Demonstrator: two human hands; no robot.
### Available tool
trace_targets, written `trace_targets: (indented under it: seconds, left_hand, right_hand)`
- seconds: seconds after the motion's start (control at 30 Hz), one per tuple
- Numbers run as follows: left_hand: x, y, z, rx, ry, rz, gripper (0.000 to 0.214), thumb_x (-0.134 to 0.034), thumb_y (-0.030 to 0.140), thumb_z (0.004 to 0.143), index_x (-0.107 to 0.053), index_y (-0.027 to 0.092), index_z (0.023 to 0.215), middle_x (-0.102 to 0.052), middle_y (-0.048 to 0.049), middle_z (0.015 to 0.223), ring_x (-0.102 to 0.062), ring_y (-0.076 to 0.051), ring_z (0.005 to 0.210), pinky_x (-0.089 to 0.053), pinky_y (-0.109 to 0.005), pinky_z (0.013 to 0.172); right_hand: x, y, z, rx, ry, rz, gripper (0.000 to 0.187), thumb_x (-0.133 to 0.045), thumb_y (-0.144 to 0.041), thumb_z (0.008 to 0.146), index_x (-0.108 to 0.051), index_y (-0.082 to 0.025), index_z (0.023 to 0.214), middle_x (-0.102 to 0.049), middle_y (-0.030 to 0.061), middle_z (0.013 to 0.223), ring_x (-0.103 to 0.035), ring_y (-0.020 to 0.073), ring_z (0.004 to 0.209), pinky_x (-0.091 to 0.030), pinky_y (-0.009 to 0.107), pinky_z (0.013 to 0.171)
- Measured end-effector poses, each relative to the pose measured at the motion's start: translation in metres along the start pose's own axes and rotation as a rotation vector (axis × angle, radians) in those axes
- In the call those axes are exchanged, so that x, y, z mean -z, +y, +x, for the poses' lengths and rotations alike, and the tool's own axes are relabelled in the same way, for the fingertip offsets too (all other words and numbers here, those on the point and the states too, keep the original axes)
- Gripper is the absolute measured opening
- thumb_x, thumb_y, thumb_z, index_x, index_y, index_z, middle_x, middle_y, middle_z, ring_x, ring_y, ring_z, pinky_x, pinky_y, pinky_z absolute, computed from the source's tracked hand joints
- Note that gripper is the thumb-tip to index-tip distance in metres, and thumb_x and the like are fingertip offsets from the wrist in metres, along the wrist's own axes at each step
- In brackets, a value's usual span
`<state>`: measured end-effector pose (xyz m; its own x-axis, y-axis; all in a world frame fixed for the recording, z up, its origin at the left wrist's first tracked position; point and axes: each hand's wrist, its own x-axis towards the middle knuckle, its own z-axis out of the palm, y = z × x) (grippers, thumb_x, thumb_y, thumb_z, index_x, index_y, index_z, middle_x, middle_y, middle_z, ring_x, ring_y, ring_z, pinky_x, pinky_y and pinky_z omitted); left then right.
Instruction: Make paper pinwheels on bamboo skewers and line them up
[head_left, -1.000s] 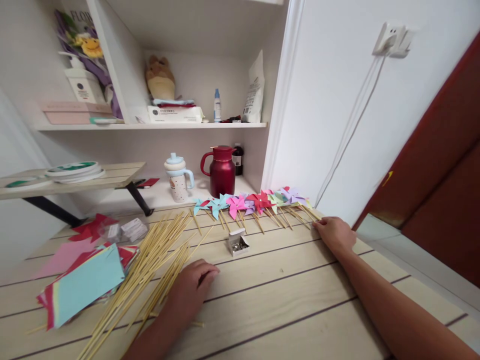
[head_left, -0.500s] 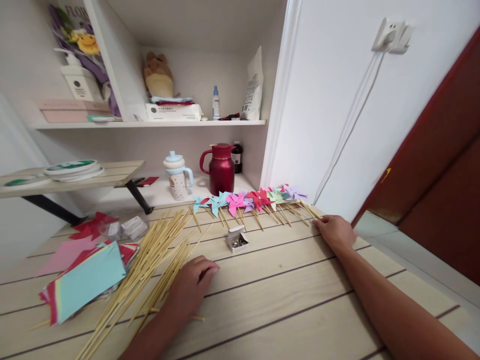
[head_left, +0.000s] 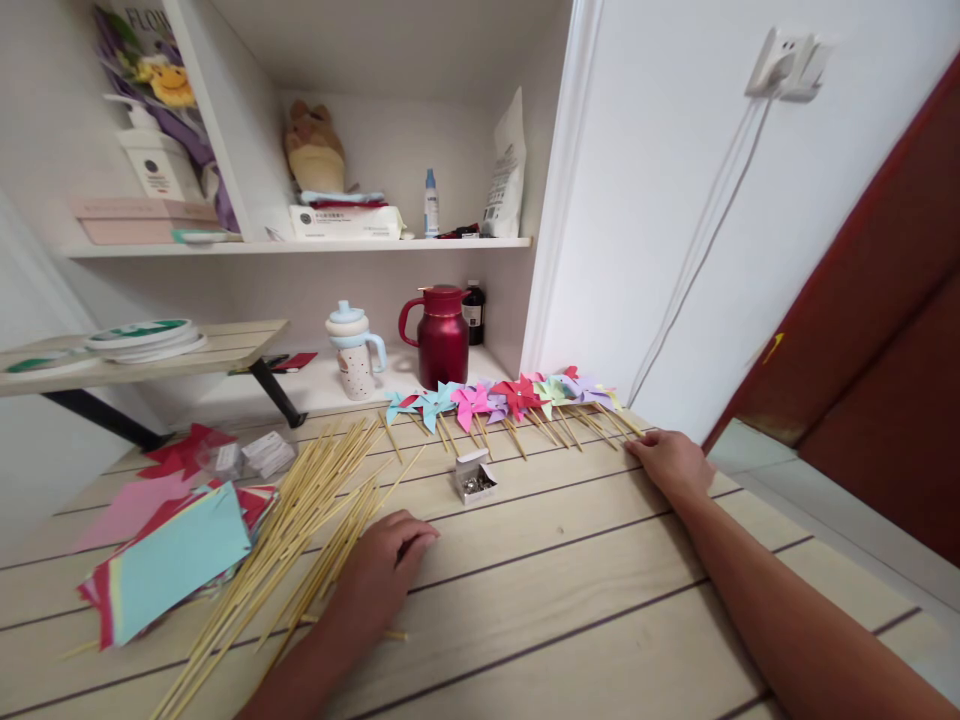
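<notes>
My right hand (head_left: 671,462) is at the right end of a row of paper pinwheels on wooden sticks. Its fingertips pinch the lower end of the rightmost pinwheel's stick (head_left: 628,424). A lavender pinwheel (head_left: 591,392) lies at that end, overlapping others. Further left are a red pinwheel (head_left: 519,398), a pink pinwheel (head_left: 470,404) and a light blue pinwheel (head_left: 439,405). Resting on the table, my left hand (head_left: 386,560) has its fingers curled, with nothing visible in them. Loose wooden sticks (head_left: 300,510) lie beside and partly under that forearm. A small open box (head_left: 475,480) of metal fasteners stands between my hands.
Stacked coloured paper (head_left: 180,570) lies at the left, near a clear plastic packet (head_left: 225,458). Behind the table stand a drinking cup (head_left: 355,360) and a dark red jug (head_left: 442,340). A small raised stand (head_left: 225,340) is at the back left. A cable (head_left: 697,265) hangs along the wall.
At the right end of the row, the lavender pinwheel has shifted slightly, and more of a red one shows behind it. Both hands stay nearly in place.
</notes>
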<state>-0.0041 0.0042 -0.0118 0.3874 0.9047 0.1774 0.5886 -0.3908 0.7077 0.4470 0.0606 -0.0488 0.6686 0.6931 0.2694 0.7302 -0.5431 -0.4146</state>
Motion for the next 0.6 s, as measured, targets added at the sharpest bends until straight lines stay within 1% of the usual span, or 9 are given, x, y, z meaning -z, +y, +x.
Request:
trace_targets:
  seconds: [0.23, 0.37, 0.43, 0.5, 0.6]
  left_hand:
    - [0.001, 0.003, 0.000, 0.009, 0.011, -0.016, 0.029, -0.050, 0.035, 0.090, -0.075, 0.021, 0.084, -0.073, -0.0079, 0.091, -0.066, -0.025, 0.091, -0.048, -0.036, 0.085]
    - [0.001, 0.001, 0.000, -0.001, 0.011, -0.012, 0.029, -0.050, 0.035, 0.090, -0.075, 0.021, 0.083, -0.073, -0.0078, 0.090, -0.066, -0.025, 0.089, -0.048, -0.036, 0.083]
    - [0.001, 0.000, 0.000, -0.012, 0.015, -0.013, 0.029, -0.051, 0.035, 0.090, -0.075, 0.021, 0.082, -0.073, -0.0076, 0.089, -0.067, -0.024, 0.088, -0.049, -0.035, 0.082]
    - [0.000, -0.002, 0.000, -0.025, 0.020, -0.008, 0.029, -0.051, 0.035, 0.091, -0.075, 0.021, 0.083, -0.073, -0.0072, 0.088, -0.067, -0.024, 0.087, -0.049, -0.035, 0.082]
    - [-0.003, -0.005, 0.000, -0.041, 0.038, 0.028, 0.030, -0.050, 0.033, 0.092, -0.075, 0.020, 0.085, -0.073, -0.0072, 0.087, -0.067, -0.023, 0.085, -0.049, -0.033, 0.079]
  right_hand:
    - [-0.001, 0.001, 0.000, 0.002, 0.021, 0.049, 0.032, -0.063, -0.052, 0.075, -0.078, -0.027, 0.088, -0.073, 0.0108, 0.113, -0.065, 0.0353, 0.098, -0.044, 0.044, 0.075]
    - [-0.003, 0.002, 0.001, -0.001, 0.068, 0.077, 0.039, -0.060, -0.056, 0.077, -0.078, -0.025, 0.093, -0.072, 0.0129, 0.112, -0.065, 0.0342, 0.094, -0.044, 0.042, 0.073]
    - [-0.004, 0.004, 0.003, -0.001, 0.103, 0.092, 0.043, -0.055, -0.055, 0.083, -0.077, -0.022, 0.098, -0.073, 0.0140, 0.104, -0.065, 0.0317, 0.088, -0.044, 0.039, 0.069]
    - [-0.003, 0.007, 0.004, 0.015, 0.146, 0.105, 0.047, -0.045, -0.051, 0.090, -0.076, -0.018, 0.103, -0.074, 0.0150, 0.097, -0.065, 0.0284, 0.083, -0.042, 0.035, 0.066]
    - [0.001, 0.013, 0.003, 0.091, 0.207, 0.109, 0.055, -0.030, -0.041, 0.097, -0.072, -0.009, 0.111, -0.072, 0.0182, 0.092, -0.061, 0.0268, 0.078, -0.038, 0.033, 0.063]
